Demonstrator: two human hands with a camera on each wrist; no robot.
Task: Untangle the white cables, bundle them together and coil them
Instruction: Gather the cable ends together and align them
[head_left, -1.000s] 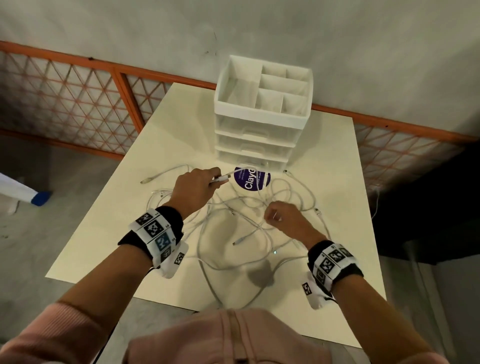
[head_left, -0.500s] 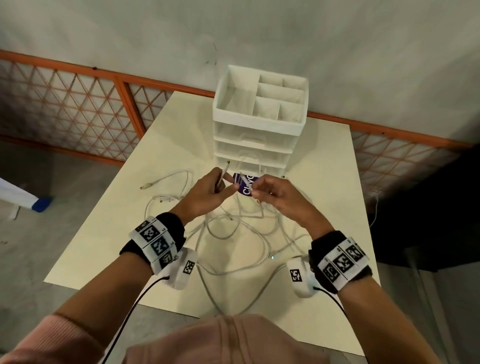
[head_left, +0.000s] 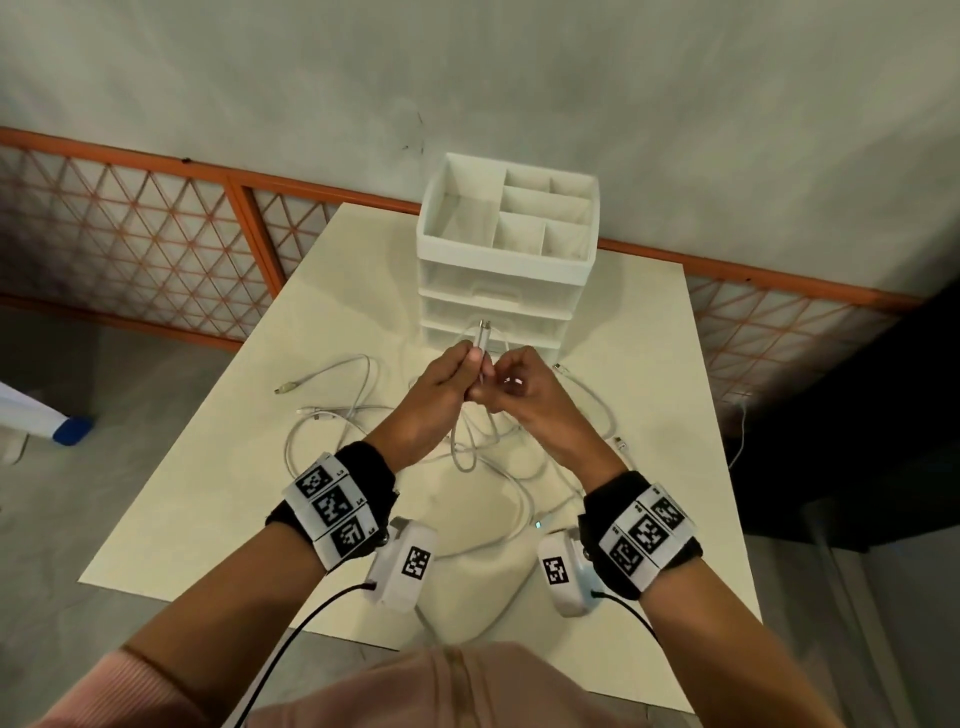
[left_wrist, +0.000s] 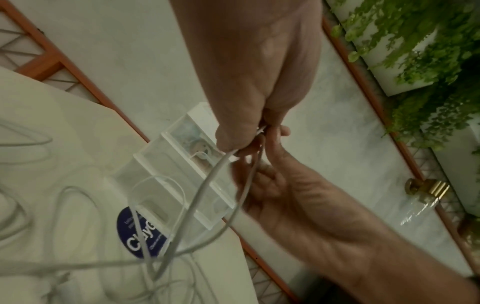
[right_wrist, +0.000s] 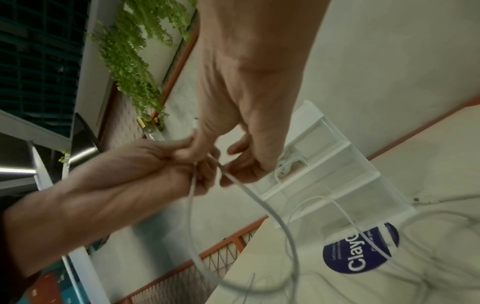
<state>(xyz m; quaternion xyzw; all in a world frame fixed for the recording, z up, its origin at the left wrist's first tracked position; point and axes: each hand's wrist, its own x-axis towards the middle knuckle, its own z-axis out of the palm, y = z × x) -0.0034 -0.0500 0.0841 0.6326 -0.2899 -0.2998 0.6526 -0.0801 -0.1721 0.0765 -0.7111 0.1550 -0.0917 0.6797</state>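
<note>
Several white cables (head_left: 322, 431) lie tangled on the cream table (head_left: 208, 493). Both hands are raised together over the tangle, in front of the drawer unit. My left hand (head_left: 470, 364) pinches two cable ends side by side, and their connector tips (head_left: 483, 332) stick up above the fingers. My right hand (head_left: 498, 384) touches the left and pinches the same strands just below. In the left wrist view two cable strands (left_wrist: 205, 185) hang from the left hand (left_wrist: 246, 142) down to the table. The right wrist view shows the right hand (right_wrist: 223, 170) pinching a looping strand (right_wrist: 259, 203).
A white drawer organiser (head_left: 509, 249) with open top compartments stands right behind the hands. A round purple sticker (right_wrist: 361, 251) lies on the table at its foot. Loose connector ends (head_left: 283, 388) lie at left and right. An orange lattice fence (head_left: 156, 244) runs behind the table.
My right hand left the tangle on the table and rose to meet the left. Both hands lifted, and the cable ends now stand upright, held together between them.
</note>
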